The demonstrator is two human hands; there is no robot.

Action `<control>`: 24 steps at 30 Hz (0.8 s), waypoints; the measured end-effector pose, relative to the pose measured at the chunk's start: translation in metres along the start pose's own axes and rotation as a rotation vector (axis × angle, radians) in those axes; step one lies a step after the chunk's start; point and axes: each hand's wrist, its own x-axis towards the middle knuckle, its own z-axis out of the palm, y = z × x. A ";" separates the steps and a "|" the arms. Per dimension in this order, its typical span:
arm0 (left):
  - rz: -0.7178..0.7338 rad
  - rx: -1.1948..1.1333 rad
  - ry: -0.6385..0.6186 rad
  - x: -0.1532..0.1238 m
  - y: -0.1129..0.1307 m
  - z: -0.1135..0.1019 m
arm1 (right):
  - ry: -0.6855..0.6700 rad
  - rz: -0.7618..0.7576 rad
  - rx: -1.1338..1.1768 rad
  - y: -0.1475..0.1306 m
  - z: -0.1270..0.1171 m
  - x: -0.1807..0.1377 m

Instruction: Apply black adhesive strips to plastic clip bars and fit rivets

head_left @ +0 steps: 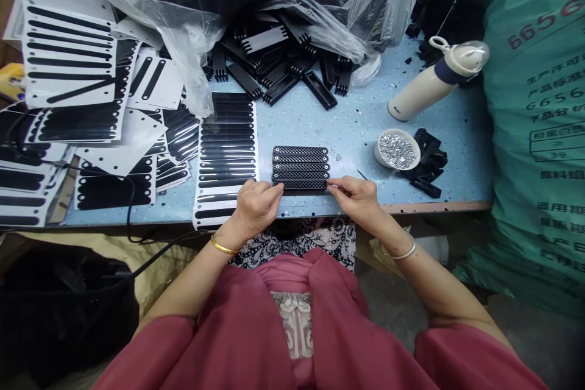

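Note:
Three black perforated strips (300,167) lie side by side on the blue table (347,128), near its front edge. My left hand (254,205) is curled, its fingertips pinching the left end of the nearest strip. My right hand (357,196) pinches the right end of that same strip. A white sheet of black adhesive strips (227,152) lies just left of my left hand.
A small white bowl of silver bits (397,149) stands right of the strips, with black parts (430,161) beside it. A white bottle (436,79) lies behind. Loose black combs (283,64) spill from clear plastic bags at the back. More strip sheets (73,73) cover the left. A green sack (534,122) stands at right.

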 end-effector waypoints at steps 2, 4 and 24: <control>-0.007 -0.018 -0.003 0.000 0.000 0.000 | 0.002 0.012 -0.002 -0.001 0.000 0.000; -0.015 -0.014 -0.003 0.001 0.000 0.000 | 0.005 0.021 0.015 -0.003 -0.001 0.000; 0.051 -0.047 0.053 0.005 0.000 0.001 | -0.125 0.565 0.514 -0.014 0.002 0.018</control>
